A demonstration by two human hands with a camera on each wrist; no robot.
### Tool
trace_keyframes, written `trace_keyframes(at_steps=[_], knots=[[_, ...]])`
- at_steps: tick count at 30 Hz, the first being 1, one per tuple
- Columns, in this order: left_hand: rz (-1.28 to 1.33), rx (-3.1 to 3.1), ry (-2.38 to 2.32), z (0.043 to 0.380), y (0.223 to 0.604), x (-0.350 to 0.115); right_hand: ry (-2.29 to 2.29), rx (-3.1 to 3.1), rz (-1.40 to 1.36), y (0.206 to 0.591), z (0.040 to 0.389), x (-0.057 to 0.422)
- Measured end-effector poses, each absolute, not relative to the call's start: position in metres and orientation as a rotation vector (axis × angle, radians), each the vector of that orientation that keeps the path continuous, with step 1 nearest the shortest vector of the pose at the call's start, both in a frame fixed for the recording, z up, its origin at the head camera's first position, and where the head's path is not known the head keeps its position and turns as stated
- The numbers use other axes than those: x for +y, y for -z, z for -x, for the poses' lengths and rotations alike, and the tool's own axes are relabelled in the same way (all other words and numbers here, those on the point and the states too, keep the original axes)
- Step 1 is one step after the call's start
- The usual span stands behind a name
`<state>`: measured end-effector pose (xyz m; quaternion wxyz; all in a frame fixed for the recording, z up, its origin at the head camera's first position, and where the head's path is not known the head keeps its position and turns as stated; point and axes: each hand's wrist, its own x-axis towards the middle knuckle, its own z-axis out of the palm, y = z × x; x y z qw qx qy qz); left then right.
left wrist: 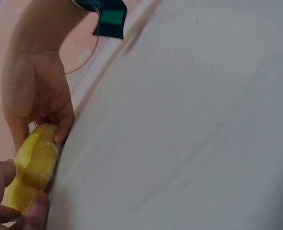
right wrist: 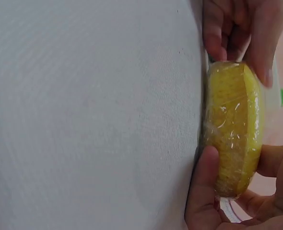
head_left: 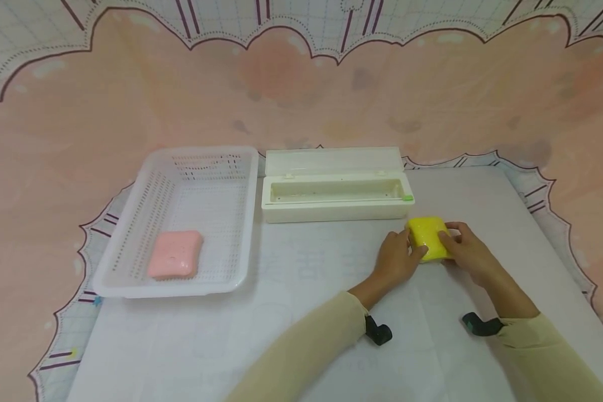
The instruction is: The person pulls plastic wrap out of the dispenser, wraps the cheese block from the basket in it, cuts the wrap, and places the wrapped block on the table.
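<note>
A yellow sponge (head_left: 426, 234) with rounded corners, wrapped in clear plastic film, stands low over the white table surface. My left hand (head_left: 398, 258) grips its left side, thumb across the front corner. On the other side my right hand (head_left: 468, 252) pinches it, thumb on the top face. In the right wrist view the wrapped sponge (right wrist: 232, 129) shows its porous side and shiny film, with fingers of both hands at its two ends. The left wrist view also shows the sponge (left wrist: 36, 163) between both hands.
A white perforated basket (head_left: 248, 245) stands at the left, with a pink block (head_left: 176, 254) of similar shape inside. Behind the hands, a long off-white box (head_left: 336, 213) has its lid (head_left: 334, 161) raised and a green tab (head_left: 407, 197) at its right end.
</note>
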<state>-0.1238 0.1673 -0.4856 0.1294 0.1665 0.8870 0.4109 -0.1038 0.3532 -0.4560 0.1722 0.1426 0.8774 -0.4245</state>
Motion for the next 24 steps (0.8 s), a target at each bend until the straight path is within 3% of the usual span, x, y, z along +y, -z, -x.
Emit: trace_keyframes(at_steps=[13, 24], knots=[[-0.442, 2.326, -1.312, 0.094, 0.484, 0.085, 1.182, 2.422, -0.488, 0.449, 0.102, 0.357], [-0.435, 2.374, -1.348, 0.094, 0.480, 0.000, 0.941, 2.809, -0.418, 0.440, 0.102, 0.339]])
